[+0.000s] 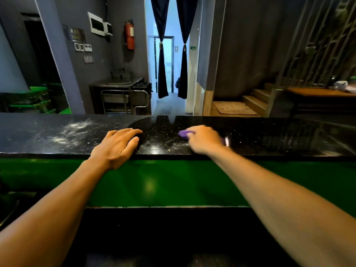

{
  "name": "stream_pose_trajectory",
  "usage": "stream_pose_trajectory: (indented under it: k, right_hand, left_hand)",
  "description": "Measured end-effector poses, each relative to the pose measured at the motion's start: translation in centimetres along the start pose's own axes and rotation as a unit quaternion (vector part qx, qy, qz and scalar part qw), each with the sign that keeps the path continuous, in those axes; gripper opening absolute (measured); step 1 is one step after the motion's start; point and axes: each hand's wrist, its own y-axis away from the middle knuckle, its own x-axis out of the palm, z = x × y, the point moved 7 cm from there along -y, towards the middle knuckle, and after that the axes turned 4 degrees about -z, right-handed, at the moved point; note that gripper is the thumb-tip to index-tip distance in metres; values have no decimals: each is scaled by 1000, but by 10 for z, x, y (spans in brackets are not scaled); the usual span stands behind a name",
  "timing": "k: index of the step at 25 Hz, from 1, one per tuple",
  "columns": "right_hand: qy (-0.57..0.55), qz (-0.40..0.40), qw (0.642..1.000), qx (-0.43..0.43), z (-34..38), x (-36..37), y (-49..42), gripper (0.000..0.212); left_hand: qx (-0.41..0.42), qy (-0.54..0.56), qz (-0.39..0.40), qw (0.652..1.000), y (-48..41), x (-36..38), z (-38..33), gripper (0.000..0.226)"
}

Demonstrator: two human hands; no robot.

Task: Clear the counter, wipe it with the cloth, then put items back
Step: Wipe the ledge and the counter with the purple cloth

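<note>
A black speckled stone counter (269, 139) runs across the view, above a green front panel. White dusty smears (67, 132) cover its left part; the middle and right look wet and glossy. My right hand (206, 140) grips a purple cloth (184, 134) and holds it down on the counter near the middle; the hand is motion-blurred and hides most of the cloth. My left hand (120, 145) rests flat on the counter's front edge with its fingers straight, holding nothing.
Beyond the counter stand a steel sink trolley (119, 97), green stacked stools (38, 99) at the left, a curtained doorway (171, 64) and wooden steps (254, 101) at the right. A red fire extinguisher (129, 35) hangs on the wall.
</note>
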Motion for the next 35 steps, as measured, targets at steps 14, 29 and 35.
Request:
stream_pose_trajectory:
  k: [14,29,35]
  right_hand:
    - [55,-155,973,162,-84,-75,49,28]
    - [-165,-187,901,-356,75,-6,90,32]
    - [-68,-395,915,-48,-143,-127,82,25]
  left_hand:
    - [15,58,-12,998,7,-9,1,73]
    - [-109,295,-73,947,15,-15,12,55]
    - [61,91,-67,992,-7,6,-94,64]
